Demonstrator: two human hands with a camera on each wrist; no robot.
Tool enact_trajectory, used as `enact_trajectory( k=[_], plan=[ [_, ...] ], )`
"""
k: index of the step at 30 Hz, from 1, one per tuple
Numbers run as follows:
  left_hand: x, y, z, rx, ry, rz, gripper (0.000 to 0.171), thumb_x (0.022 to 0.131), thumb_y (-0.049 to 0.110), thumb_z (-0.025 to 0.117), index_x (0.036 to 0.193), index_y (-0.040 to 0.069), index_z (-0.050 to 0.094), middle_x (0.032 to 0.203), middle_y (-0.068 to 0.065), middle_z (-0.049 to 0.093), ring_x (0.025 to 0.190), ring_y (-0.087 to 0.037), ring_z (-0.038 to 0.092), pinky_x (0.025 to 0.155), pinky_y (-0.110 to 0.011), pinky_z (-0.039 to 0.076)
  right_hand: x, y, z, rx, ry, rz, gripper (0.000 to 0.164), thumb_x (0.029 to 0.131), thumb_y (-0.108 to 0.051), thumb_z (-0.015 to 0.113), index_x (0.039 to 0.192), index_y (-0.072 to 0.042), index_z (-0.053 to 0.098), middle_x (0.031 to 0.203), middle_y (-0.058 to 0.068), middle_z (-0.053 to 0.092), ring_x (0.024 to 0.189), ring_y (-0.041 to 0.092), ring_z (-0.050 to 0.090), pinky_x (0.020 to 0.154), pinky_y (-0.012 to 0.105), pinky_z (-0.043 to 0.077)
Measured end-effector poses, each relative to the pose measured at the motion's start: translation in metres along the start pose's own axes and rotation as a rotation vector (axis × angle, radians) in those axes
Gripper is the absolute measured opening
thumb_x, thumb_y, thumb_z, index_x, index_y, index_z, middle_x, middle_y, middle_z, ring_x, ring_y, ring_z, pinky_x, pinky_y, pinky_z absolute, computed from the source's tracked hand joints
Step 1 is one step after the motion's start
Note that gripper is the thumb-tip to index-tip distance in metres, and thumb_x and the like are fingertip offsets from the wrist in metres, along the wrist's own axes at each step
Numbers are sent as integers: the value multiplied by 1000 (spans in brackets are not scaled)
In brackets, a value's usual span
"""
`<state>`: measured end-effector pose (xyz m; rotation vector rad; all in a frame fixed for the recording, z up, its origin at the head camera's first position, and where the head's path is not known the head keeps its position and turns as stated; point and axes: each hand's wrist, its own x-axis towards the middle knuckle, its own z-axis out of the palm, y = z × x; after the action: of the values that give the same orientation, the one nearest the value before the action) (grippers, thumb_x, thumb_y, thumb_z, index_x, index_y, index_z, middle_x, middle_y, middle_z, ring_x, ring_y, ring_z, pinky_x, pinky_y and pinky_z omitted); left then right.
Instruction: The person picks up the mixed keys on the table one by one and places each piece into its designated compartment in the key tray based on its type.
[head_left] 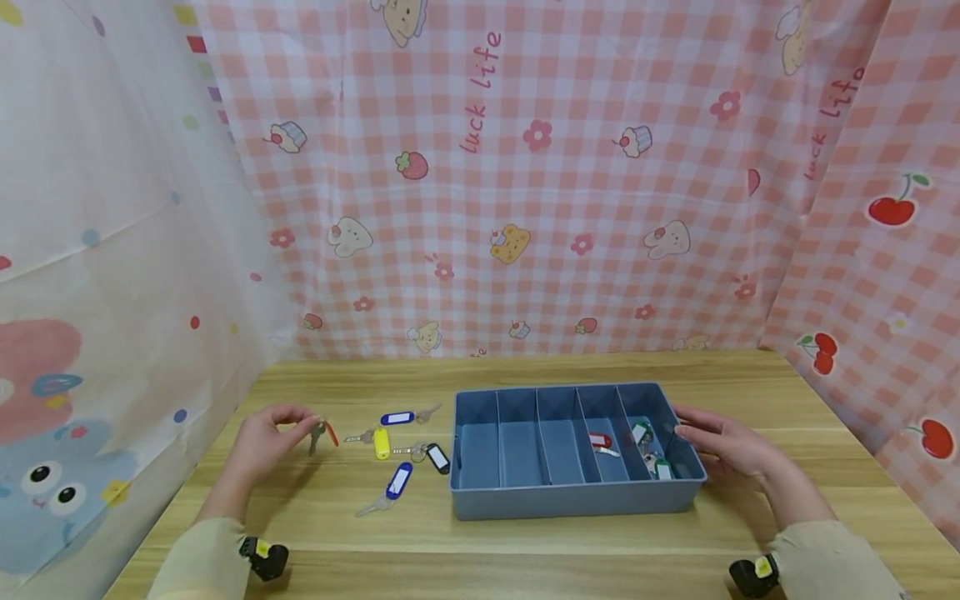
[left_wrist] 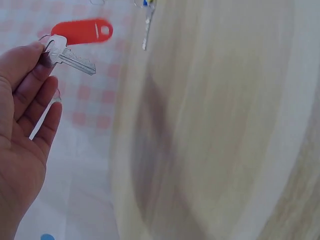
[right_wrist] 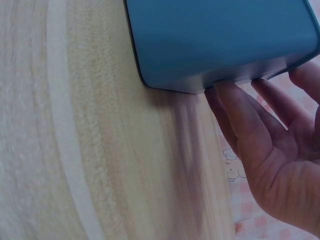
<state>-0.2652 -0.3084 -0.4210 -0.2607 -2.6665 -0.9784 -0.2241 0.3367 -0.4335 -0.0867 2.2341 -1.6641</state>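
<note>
Between thumb and fingertip, my left hand [head_left: 264, 440] pinches a silver key [left_wrist: 76, 61] by its ring end, held above the left part of the table. A red key tag [left_wrist: 82, 32] hangs on the same ring. My right hand [head_left: 733, 443] touches the right end of a blue-grey divided box [head_left: 573, 502], fingertips against the outer wall and thumb at the rim. Inside the box, a key with a red tag [head_left: 599, 439] lies in the fourth compartment from the left. Green-tagged keys [head_left: 641, 432] lie in the rightmost one.
Left of the box, keys lie on the wooden table [head_left: 525, 567]: one with a yellow tag [head_left: 382, 444], one with a black tag [head_left: 437, 459], and two with blue tags [head_left: 400, 481]. A checked cloth [head_left: 555, 192] hangs behind, with more cloth at both sides.
</note>
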Motion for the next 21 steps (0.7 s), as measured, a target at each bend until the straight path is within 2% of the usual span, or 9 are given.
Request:
enact_trajectory(
  k=[5, 13, 21],
  plan=[
    [3, 9, 2, -28, 10, 29, 21, 93, 23, 72, 94, 3, 75, 97, -13, 72, 101, -35, 63, 86, -55, 48, -1, 0, 0, -5, 0, 1, 68, 105, -30, 51, 153, 6, 18, 152, 35, 26, 130, 45, 44, 97, 50, 47],
    [8, 24, 8, -69, 17, 45, 20, 93, 24, 72, 94, 5, 75, 98, -11, 72, 98, -30, 62, 83, -52, 49, -1, 0, 1, -3, 8, 5, 69, 104, -30, 52, 153, 5, 20, 152, 34, 27, 130, 42, 45, 98, 49, 47],
    [14, 40, 15, -104, 8, 69, 18, 92, 23, 73, 93, 5, 74, 98, -10, 71, 96, -29, 63, 87, -50, 47, 0, 1, 0, 4, 5, 0, 68, 104, -29, 52, 153, 6, 20, 152, 34, 28, 128, 40, 47, 97, 49, 48]
  ],
)
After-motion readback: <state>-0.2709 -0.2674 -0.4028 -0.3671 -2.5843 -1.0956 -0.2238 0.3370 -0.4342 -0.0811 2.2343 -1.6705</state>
